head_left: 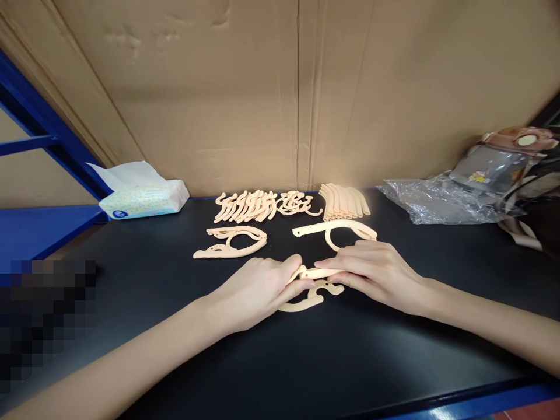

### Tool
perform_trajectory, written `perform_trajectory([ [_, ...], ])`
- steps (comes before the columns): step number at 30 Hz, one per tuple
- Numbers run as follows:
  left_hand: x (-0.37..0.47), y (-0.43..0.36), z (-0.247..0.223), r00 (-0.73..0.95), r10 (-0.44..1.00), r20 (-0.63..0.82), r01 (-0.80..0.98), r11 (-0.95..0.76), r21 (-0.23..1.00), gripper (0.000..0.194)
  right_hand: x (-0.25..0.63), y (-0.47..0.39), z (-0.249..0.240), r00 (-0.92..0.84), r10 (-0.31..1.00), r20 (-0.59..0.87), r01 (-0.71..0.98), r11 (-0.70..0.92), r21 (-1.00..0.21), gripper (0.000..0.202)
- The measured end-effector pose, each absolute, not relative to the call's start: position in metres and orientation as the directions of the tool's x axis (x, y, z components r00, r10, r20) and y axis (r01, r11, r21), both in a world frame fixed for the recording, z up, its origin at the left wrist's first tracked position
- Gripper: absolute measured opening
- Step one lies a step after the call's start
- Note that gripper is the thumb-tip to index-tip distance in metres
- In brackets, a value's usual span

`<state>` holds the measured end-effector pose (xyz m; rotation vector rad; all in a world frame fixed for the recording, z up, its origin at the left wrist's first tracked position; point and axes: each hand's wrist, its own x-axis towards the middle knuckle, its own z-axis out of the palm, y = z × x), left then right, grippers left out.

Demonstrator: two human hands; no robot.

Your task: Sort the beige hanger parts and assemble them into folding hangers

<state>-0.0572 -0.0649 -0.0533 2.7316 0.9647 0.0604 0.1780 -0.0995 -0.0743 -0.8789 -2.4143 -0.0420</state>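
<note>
My left hand (266,286) is closed in a pinch on a small curved cream plastic hook piece (297,273), mostly hidden by the fingers. My right hand (380,268) grips a cream hanger arm (324,272), whose holed end meets the hook piece between the hands. Just below them on the table lies another curved cream hanger part (306,304), partly covered by my left fingers. Beyond my right hand rests a long hanger arm (332,227) with a ring-shaped hook (332,240) beside it. A folded cream hanger (231,242) lies to the left.
Along the back of the black table (262,373) sit piles of hanger arms (245,207), hooks (295,204) and more arms (343,201). A tissue pack (144,195) stands at left. Clear plastic bags (437,198) and a drink bottle (494,160) are at right, before a cardboard wall (210,93).
</note>
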Motion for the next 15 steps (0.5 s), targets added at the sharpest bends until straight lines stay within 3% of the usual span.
perform_trajectory([
  [6,-0.056,-0.066,-0.052,0.812,0.582,-0.034,0.583,-0.811,0.037,0.036,0.178,-0.100,-0.075,-0.639,0.582,0.504,0.585,0.792,-0.172,0.024],
  [15,-0.063,-0.061,-0.066,0.912,0.364,0.190,0.408,-0.854,-0.323,0.044,0.177,-0.101,-0.074,-0.644,0.659,0.389,0.582,0.752,-0.310,0.022],
])
